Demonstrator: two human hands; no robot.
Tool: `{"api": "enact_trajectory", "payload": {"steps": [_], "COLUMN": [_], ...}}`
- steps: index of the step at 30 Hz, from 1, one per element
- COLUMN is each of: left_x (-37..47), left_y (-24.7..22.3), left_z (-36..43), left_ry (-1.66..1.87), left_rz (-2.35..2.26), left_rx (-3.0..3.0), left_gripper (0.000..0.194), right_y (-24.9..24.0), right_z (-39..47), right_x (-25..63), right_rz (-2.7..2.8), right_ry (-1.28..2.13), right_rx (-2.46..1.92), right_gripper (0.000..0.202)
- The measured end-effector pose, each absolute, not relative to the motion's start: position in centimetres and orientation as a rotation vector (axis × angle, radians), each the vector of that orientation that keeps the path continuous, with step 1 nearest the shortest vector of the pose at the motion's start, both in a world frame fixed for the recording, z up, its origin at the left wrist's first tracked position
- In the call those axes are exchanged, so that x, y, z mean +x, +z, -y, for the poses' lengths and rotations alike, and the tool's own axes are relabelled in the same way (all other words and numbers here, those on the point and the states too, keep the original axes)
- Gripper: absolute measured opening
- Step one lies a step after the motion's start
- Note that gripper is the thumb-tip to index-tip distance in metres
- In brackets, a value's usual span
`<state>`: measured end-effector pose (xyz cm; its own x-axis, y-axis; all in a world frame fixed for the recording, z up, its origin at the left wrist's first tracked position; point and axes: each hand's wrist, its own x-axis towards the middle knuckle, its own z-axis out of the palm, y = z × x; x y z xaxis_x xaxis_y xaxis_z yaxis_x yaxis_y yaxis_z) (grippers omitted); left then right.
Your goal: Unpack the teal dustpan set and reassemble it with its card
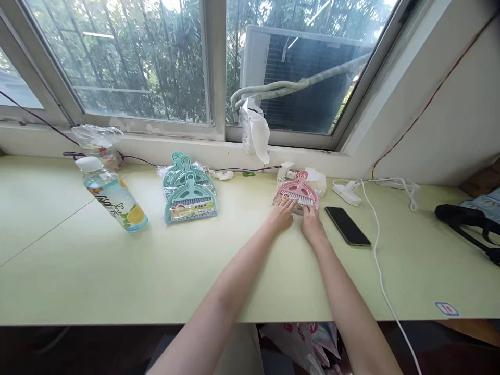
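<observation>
A pink dustpan and brush set [299, 188] lies in clear plastic packaging near the wall, handle toward the window. My left hand [282, 214] reaches its near left side, with outstretched fingers resting on the pack's lower front. At the near right corner, my right hand [312, 223] has bent fingers closed on the pack's edge; its fingertips are partly hidden. Further left, several teal dustpan and brush sets [190, 200] overlap in a pile, also wrapped in plastic. Neither hand touches them.
Right of my hands lie a black phone [347, 226], a white power strip [347, 192] and a white cable [377, 250]. A bottle [115, 198] with a lemon label stands left. Black straps [464, 221] lie far right. Torn white packaging [255, 130] sits at the window.
</observation>
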<state>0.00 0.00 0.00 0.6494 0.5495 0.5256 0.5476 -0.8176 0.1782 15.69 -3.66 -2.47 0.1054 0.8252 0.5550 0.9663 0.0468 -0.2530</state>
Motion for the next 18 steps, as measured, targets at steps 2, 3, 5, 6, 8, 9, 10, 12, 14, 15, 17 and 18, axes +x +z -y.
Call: {"api": "enact_trajectory", "payload": {"steps": [2,3,5,6,8,9,10,12,14,15,17,18], "left_x": [0.1,0.1,0.2,0.2,0.0,-0.1,-0.2,-0.5,-0.9,-1.2,-1.8,-2.3], "left_y": [-0.3,-0.5,-0.7,-0.7,-0.5,-0.3,-0.1,0.4,0.8,1.0,1.4,1.6], "left_z": [-0.3,-0.4,-0.5,-0.5,-0.3,-0.2,-0.1,0.2,0.8,1.2,2.4,3.2], "left_ry": [0.869,0.857,0.849,0.844,0.828,0.823,0.825,0.851,0.908,0.945,1.025,1.061], "left_rz": [-0.935,-0.942,-0.958,-0.965,-0.972,-0.972,-0.973,-0.979,-1.013,-1.05,-1.155,-1.213], "left_rx": [2.816,2.807,2.811,2.818,2.838,2.853,2.869,2.905,2.916,2.902,2.84,2.799], "left_gripper": [0.06,0.059,0.057,0.056,0.055,0.054,0.053,0.051,0.048,0.047,0.046,0.045], "right_y": [-2.2,-1.9,-1.1,-0.6,0.2,0.4,0.6,0.8,0.9,0.9,1.1,1.2], "right_z": [3.8,4.0,4.5,4.8,5.4,5.6,5.8,6.1,6.3,6.5,6.8,7.0], "right_x": [15.5,15.3,14.7,14.3,13.6,13.3,13.0,12.8,12.8,12.9,13.0,13.1], "right_rz": [1.754,1.76,1.783,1.808,1.872,1.908,1.938,1.974,1.978,1.972,1.962,1.956], "right_ry": [-0.33,-0.34,-0.36,-0.373,-0.412,-0.437,-0.464,-0.509,-0.543,-0.559,-0.59,-0.606], "right_rx": [-1.789,-1.774,-1.719,-1.68,-1.612,-1.593,-1.592,-1.624,-1.666,-1.685,-1.713,-1.722], "right_gripper": [0.049,0.048,0.048,0.047,0.045,0.043,0.041,0.037,0.034,0.033,0.032,0.031]}}
